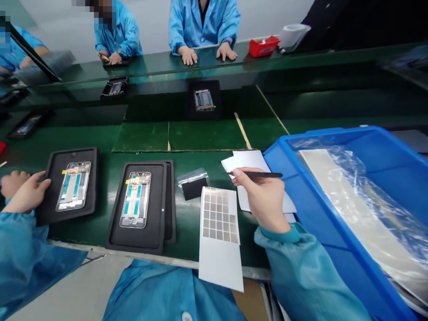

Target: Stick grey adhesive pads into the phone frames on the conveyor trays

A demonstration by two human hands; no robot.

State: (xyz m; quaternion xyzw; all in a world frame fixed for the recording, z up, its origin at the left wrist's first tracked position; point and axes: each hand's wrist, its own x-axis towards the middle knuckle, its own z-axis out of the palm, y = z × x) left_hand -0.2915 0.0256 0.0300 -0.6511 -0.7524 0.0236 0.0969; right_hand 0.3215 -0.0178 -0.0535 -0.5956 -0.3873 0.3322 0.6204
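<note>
While the right hand [264, 196] pinches black tweezers [264, 174], long axis running sideways, tips pointing left over white paper [249, 165], a gridded pad sheet [219, 232] lies just below and left, nearer this hand. Left hand [28, 191], loosely open, touches a black tray [50, 178] beside a phone frame [73, 186]. Green tabletop [190, 232] beneath; blue bin [321, 138] right of the right hand.
</note>
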